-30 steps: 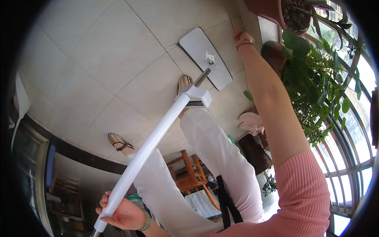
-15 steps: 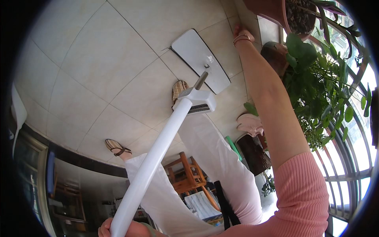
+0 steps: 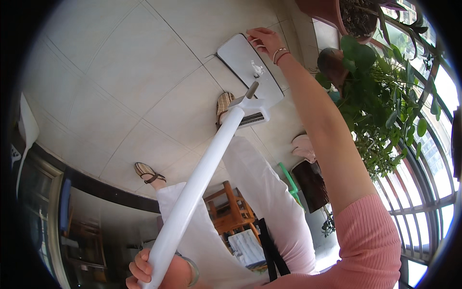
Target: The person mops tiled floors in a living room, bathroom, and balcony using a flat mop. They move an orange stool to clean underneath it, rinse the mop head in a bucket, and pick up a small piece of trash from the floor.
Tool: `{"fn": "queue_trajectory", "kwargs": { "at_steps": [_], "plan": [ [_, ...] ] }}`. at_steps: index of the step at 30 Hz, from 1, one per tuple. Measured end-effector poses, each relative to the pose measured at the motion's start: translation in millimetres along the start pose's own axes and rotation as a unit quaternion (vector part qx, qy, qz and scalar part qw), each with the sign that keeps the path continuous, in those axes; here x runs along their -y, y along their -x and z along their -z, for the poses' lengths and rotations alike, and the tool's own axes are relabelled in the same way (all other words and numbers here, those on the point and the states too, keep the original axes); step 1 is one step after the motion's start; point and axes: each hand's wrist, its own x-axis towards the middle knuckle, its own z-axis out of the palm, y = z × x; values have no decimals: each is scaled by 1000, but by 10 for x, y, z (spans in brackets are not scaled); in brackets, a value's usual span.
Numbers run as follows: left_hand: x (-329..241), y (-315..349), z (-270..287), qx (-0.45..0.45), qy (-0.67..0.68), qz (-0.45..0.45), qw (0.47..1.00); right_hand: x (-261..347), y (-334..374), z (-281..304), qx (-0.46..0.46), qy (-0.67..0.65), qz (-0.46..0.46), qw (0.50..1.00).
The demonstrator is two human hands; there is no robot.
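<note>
A flat mop with a long white pole [image 3: 195, 178] slants across the middle of the view. My left hand [image 3: 149, 269] is wrapped round the pole's near end, and a pale green bangle circles that wrist. At the pole's far end sits a white slotted bracket [image 3: 252, 113] with a short metal rod. Beyond it, the white rectangular mop plate [image 3: 237, 57] lies on the floor, with whitish marks near its joint. My right hand [image 3: 267, 39] reaches to the plate's far right edge, fingers stretched and apart. Whether they touch the edge I cannot tell.
Beige floor tiles [image 3: 144, 82] spread to the left. Potted plants [image 3: 363, 58] stand along the barred window at right. Below my right arm are a pink shoe [image 3: 304, 147] and a dark container [image 3: 310, 185]. A wooden chair [image 3: 231, 212] shows between my legs.
My right hand has moved left from beside the wall to the mop plate's edge. My left hand has come further into view on the pole. The whole view has shifted slightly.
</note>
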Motion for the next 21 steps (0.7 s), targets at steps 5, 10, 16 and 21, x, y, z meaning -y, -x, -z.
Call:
{"fn": "queue_trajectory", "kwargs": {
  "at_steps": [5, 10, 16, 21],
  "plan": [
    [-50, 207, 323, 28, -15, 52, 998, 271, 722, -1217, 267, 324, -5, 908],
    [-124, 269, 546, 32, -76, 124, 989, 70, 1049, -1886, 253, 530, 20, 809],
    [-530, 60, 1199, 98, 8, 130, 987, 373, 1844, -2042, 184, 421, 123, 880],
    [-902, -202, 1440, 167, 18, 120, 978, 638, 3631, -2143, 368, 330, 242, 835]
  ]
}}
